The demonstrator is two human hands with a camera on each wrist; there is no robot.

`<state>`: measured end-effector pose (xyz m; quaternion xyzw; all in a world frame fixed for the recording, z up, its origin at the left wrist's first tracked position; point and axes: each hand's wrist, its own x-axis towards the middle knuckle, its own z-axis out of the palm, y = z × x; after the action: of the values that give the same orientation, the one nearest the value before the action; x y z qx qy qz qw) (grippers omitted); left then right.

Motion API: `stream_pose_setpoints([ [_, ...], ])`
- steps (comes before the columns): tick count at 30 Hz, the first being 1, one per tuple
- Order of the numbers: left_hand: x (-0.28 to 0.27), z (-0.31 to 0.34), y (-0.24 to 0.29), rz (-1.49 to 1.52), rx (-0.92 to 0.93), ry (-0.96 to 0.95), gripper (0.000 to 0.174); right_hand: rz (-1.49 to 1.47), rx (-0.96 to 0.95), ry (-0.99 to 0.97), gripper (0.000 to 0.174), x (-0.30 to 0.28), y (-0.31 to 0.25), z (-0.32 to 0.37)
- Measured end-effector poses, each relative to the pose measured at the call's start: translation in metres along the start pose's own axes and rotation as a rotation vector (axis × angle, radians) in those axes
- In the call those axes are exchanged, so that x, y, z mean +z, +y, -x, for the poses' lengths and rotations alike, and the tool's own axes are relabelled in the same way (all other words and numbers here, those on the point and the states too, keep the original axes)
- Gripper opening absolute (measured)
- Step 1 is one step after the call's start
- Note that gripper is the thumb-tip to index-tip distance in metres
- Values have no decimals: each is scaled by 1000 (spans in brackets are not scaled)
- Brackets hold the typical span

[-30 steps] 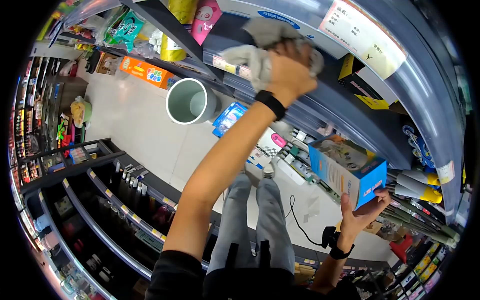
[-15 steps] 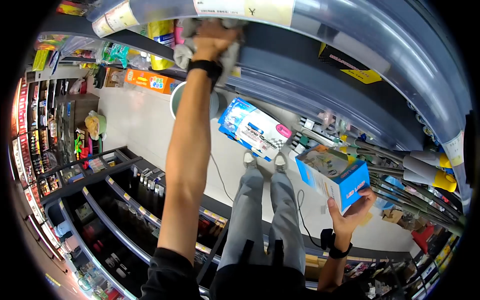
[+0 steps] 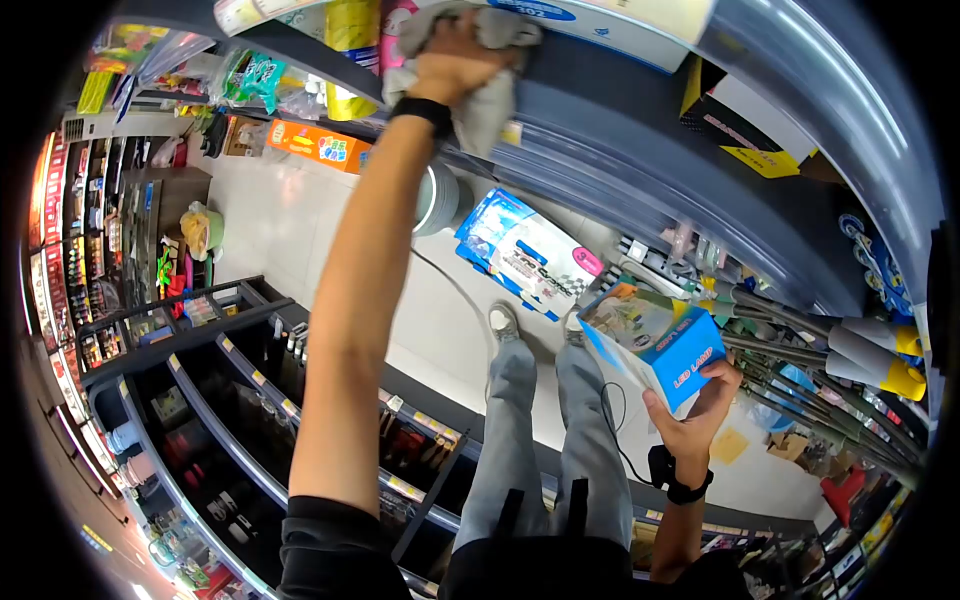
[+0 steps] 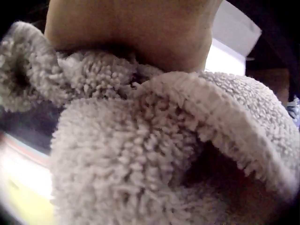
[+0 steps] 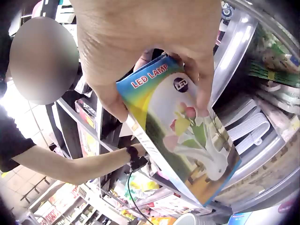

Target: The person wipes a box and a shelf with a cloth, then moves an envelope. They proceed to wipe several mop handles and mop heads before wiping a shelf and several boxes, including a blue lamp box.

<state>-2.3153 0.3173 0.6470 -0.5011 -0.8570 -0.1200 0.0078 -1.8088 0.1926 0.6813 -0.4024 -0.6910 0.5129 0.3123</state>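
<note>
In the head view, my left hand (image 3: 460, 62) holds a bunched grey cloth (image 3: 487, 118) against the dark shelf, beside yellow and pink packages. The fluffy cloth (image 4: 122, 154) fills much of the left wrist view and hides the fingers. Low on the right, my right hand (image 3: 692, 415) grips one end of a blue LED lamp box (image 3: 655, 345), held tilted in front of the shelving. The right wrist view shows thumb and fingers of that hand (image 5: 150, 42) around the top end of the box (image 5: 180, 136), whose side shows a tulip lamp picture.
A grey-green bucket (image 3: 437, 200) and a blue-white box (image 3: 530, 255) stand on the floor below the shelf. Grey-and-yellow-ended poles (image 3: 860, 360) lie at the right. A black-yellow box (image 3: 750, 125) sits on the shelf. Dark shelving (image 3: 215, 420) lies behind at lower left.
My left hand has moved left along the shelf with the cloth, up to the pink package. My right hand keeps its grip on the lamp box. The head view has shifted.
</note>
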Motion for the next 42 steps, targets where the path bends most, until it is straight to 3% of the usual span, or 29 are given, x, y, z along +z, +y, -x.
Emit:
stream_pose_setpoints([
  [3,-22,-14,-19,10,-45,-116,101,-24,10,2,65,-10,5,6],
  [9,-7,-14,0,11,-442,132,88,-26,70,76,67,-39,12,26],
  [11,27,-31,-26,-3,-378,66,93,-40,83,116,67,-48,16,32],
  [13,46,-31,-25,-168,-22,55,80,-57,93,155,67,-55,21,37],
  [14,26,-1,27,-124,-39,-22,71,-30,87,141,66,-57,26,38],
  [15,32,18,57,-92,126,46,63,-1,79,131,66,-57,28,38],
  [16,19,38,115,74,20,40,56,5,80,142,66,-55,28,37],
  [17,19,54,148,71,27,23,56,11,64,125,66,-54,26,35],
  [18,37,75,169,111,230,310,65,19,48,105,66,-53,24,34],
  [19,37,84,183,125,221,312,65,35,46,100,66,-51,22,32],
  [22,17,89,199,155,197,62,74,-19,78,61,66,-46,16,31],
  [25,22,75,158,154,290,162,85,-15,40,37,67,-41,12,26],
  [27,38,52,116,-39,234,191,84,11,53,30,67,-43,16,24],
  [29,15,59,119,90,191,156,81,20,29,97,66,-45,17,19],
  [31,10,63,134,-12,112,215,78,70,3,134,67,-54,21,15],
  [32,9,69,144,124,19,13,81,104,23,197,67,-58,20,11],
  [33,12,81,160,126,19,11,81,138,44,257,66,-62,19,8],
  [35,23,99,199,11,184,209,82,164,29,299,68,-74,15,0],
  [38,28,113,261,61,75,180,79,291,-40,433,70,-90,2,-17],
  [42,31,120,302,111,-21,251,72,371,-130,384,67,-95,-10,-37],
])
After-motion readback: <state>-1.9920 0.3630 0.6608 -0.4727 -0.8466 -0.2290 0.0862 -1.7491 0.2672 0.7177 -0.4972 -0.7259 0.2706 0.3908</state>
